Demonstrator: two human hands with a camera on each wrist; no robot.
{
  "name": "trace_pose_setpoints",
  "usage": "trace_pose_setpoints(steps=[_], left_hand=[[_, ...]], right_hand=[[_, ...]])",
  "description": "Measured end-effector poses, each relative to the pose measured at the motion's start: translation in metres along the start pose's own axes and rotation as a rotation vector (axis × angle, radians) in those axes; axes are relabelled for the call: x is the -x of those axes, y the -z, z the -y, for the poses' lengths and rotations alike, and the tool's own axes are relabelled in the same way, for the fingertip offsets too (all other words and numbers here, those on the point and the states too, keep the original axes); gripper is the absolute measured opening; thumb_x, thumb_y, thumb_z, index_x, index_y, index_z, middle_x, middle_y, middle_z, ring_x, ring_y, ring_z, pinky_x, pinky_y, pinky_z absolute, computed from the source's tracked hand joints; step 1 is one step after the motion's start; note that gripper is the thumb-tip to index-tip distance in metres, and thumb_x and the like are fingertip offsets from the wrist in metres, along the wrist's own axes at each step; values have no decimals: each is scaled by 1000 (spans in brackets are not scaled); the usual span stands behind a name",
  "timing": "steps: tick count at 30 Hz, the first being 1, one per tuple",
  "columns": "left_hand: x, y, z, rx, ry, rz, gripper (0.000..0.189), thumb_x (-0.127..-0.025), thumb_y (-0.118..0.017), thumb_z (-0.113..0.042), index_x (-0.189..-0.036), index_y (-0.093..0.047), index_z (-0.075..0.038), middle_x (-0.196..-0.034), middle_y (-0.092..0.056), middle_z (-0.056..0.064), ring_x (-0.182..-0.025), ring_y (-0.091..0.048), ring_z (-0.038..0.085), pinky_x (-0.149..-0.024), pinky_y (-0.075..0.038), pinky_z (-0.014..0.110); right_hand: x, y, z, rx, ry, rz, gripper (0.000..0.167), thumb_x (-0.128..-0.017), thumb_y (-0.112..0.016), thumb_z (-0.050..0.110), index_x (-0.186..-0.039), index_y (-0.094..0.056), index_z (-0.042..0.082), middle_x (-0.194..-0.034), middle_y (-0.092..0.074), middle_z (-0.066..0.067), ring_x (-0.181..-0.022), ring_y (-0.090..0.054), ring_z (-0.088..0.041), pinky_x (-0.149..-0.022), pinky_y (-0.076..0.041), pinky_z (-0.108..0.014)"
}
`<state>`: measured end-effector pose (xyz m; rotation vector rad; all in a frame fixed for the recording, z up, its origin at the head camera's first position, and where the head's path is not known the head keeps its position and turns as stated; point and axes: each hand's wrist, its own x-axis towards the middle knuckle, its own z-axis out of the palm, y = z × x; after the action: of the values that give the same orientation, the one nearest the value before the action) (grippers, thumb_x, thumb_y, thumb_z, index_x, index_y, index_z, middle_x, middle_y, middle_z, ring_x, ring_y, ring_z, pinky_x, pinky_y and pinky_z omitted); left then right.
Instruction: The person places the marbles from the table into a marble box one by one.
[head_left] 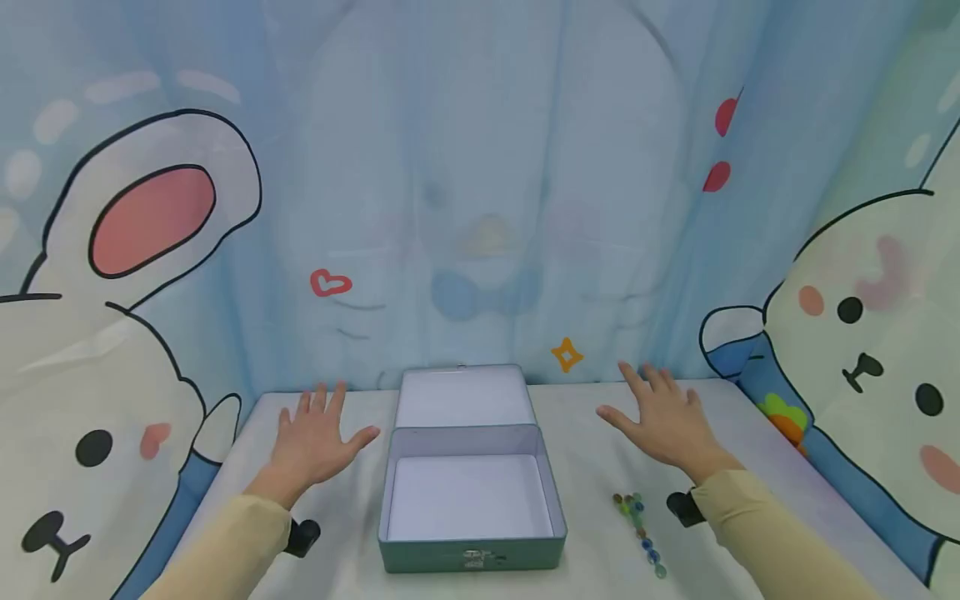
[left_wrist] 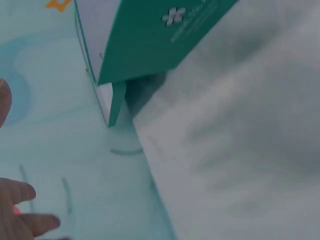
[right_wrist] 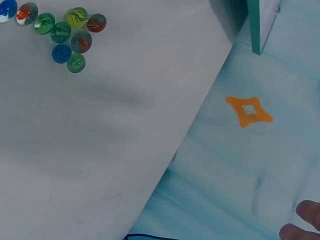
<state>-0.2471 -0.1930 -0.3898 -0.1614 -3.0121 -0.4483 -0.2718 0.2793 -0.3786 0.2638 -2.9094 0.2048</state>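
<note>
A teal tin box (head_left: 471, 554) with a white inside stands open at the middle of the table, its lid (head_left: 462, 397) leaning back toward the curtain. The box is empty. My left hand (head_left: 313, 440) hovers flat with spread fingers to the left of the box, holding nothing. My right hand (head_left: 662, 417) hovers the same way to the right. Several glass marbles (head_left: 640, 521) lie in a loose row on the table below my right hand; in the right wrist view the marbles (right_wrist: 65, 35) cluster at top left. In the left wrist view the box (left_wrist: 150, 40) shows its teal side.
The table (head_left: 592, 433) has a pale grey cover. A blue curtain with cartoon rabbits (head_left: 870, 333) hangs close behind and along both sides. An orange star print (right_wrist: 248, 111) marks the curtain just past the table's far edge.
</note>
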Motion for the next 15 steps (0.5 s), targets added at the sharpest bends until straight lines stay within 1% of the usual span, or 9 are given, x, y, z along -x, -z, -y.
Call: trace_pose_setpoints(steps=[2,3,4,5,7,8,10,12,15], left_hand=[[6,-11,1,171,20,46,82,-102,-55,-52,-156,-33,6,-157,-38,33,-144,-38,51,-116,-33,67],[9,-19,1,263,39,75,78,-103,-54,-50,-154,-36,6,-154,-43,31,-141,-43,49,-114,-38,64],[13,-29,1,360,66,103,75,-104,-54,-49,-152,-40,7,-151,-48,30,-138,-48,47,-112,-42,61],[17,-38,0,455,107,136,72,-104,-53,-48,-151,-43,6,-149,-51,28,-135,-52,45,-109,-46,57],[26,-58,0,617,178,192,70,-105,-52,-49,-147,-48,6,-144,-56,27,-129,-59,42,-103,-53,53],[30,-67,0,694,202,219,70,-105,-52,-49,-146,-48,7,-144,-56,27,-128,-59,41,-101,-55,51],[40,-82,2,857,210,256,69,-106,-53,-45,-146,-46,11,-146,-53,31,-130,-58,43,-101,-56,48],[50,-93,6,1006,196,295,70,-107,-52,-42,-146,-41,16,-149,-46,35,-135,-52,47,-104,-54,48],[62,-102,14,1152,162,327,73,-108,-52,-38,-146,-34,21,-152,-39,39,-140,-45,48,-108,-51,46]], right_hand=[[1,-3,-2,-19,-1,-5,90,-99,-52,64,-158,-30,0,-154,-34,-39,-139,-33,-61,-103,-29,-84],[2,-4,-4,-31,-3,-6,88,-100,-52,62,-158,-30,-1,-154,-34,-40,-139,-33,-61,-103,-29,-84],[3,-4,-6,-43,-6,-8,87,-101,-52,60,-158,-30,-2,-153,-34,-40,-138,-34,-61,-103,-29,-84],[4,-5,-10,-51,-8,-13,86,-101,-52,58,-157,-30,-4,-153,-34,-41,-137,-35,-62,-102,-30,-84],[7,-6,-18,-62,-17,-13,85,-103,-51,56,-156,-29,-5,-152,-33,-43,-136,-35,-63,-101,-31,-84],[9,-7,-22,-62,-20,-14,84,-103,-51,55,-156,-28,-6,-152,-33,-43,-135,-35,-63,-100,-31,-84],[13,-9,-31,-63,-30,-8,85,-104,-49,56,-156,-28,-8,-150,-32,-45,-134,-35,-64,-100,-33,-83],[16,-12,-39,-69,-42,8,86,-104,-47,57,-156,-26,-9,-150,-31,-47,-133,-34,-65,-101,-33,-81],[19,-19,-47,-97,-55,41,89,-104,-45,59,-156,-23,-10,-149,-28,-49,-132,-33,-67,-104,-32,-79]])
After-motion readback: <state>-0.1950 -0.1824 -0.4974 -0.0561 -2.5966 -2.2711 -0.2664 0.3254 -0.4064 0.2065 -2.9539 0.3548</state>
